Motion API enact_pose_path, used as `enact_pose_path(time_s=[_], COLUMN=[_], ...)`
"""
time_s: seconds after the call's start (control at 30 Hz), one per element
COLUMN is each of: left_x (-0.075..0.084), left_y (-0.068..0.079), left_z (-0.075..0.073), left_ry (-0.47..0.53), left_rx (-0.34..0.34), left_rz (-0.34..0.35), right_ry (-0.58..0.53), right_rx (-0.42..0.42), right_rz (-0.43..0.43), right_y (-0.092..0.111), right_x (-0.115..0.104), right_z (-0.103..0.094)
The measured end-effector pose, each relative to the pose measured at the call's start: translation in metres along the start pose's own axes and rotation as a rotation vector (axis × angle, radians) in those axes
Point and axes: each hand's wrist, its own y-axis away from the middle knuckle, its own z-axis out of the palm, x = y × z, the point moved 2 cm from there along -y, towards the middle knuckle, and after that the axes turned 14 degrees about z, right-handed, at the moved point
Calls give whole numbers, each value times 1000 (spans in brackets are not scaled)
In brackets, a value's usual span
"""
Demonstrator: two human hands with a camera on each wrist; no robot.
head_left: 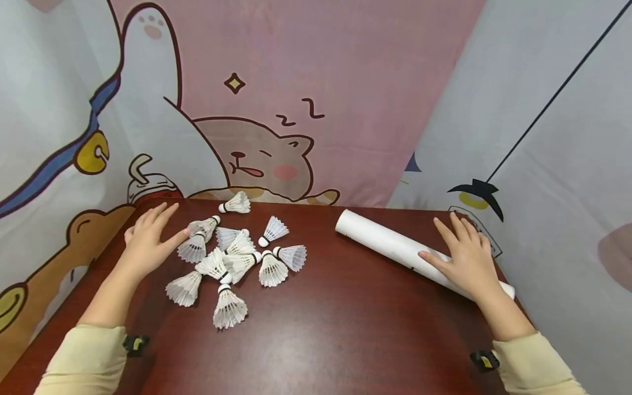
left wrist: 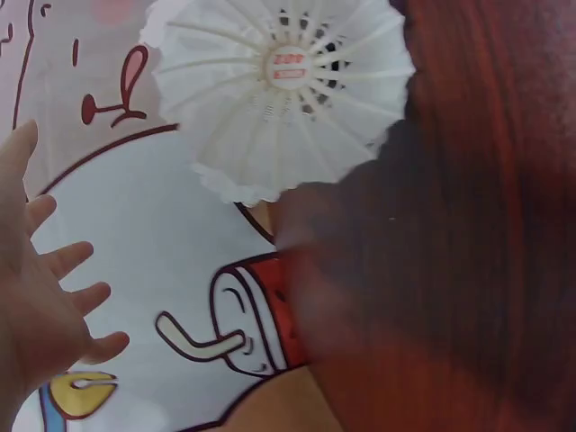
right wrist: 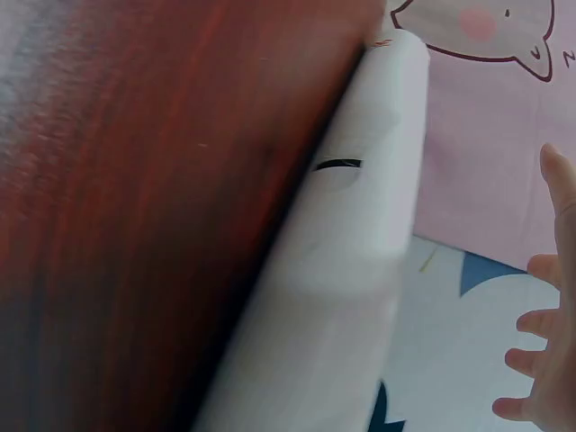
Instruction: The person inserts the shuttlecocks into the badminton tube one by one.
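On the left half of the table lies a loose group of several white shuttlecocks [head_left: 229, 309], some overlapping. My left hand [head_left: 147, 241] is at the group's left side, fingers spread and holding nothing. In the left wrist view one shuttlecock [left wrist: 288, 99] shows its open skirt, apart from the left hand [left wrist: 45, 297]. A long white tube [head_left: 395, 241] lies slantwise on the right half. Above its nearer part is my right hand [head_left: 466, 258], fingers spread, gripping nothing. The right wrist view shows the tube [right wrist: 333, 261] apart from the right hand [right wrist: 549, 342].
The dark red-brown table [head_left: 316, 340] meets a cartoon-printed cloth [head_left: 345, 99] at its back and sides. One shuttlecock [head_left: 236, 203] lies near the back edge. Each sleeve has a small dark device [head_left: 135, 344] by its cuff.
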Motion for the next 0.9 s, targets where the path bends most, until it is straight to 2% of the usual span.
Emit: enact_pose_path(time_s=[0.23,0.53,0.9], left_x=[-18,-40,-53], left_y=[10,22,34], left_z=[10,24,37], left_ry=[61,146,212], left_rx=[49,32,18], left_rz=[6,4,-63], right_ry=[-19,-39,-56], right_rx=[25,35,29], right_rz=[6,0,-5], right_y=[5,11,11], right_x=[7,18,24], right_z=[15,33,47])
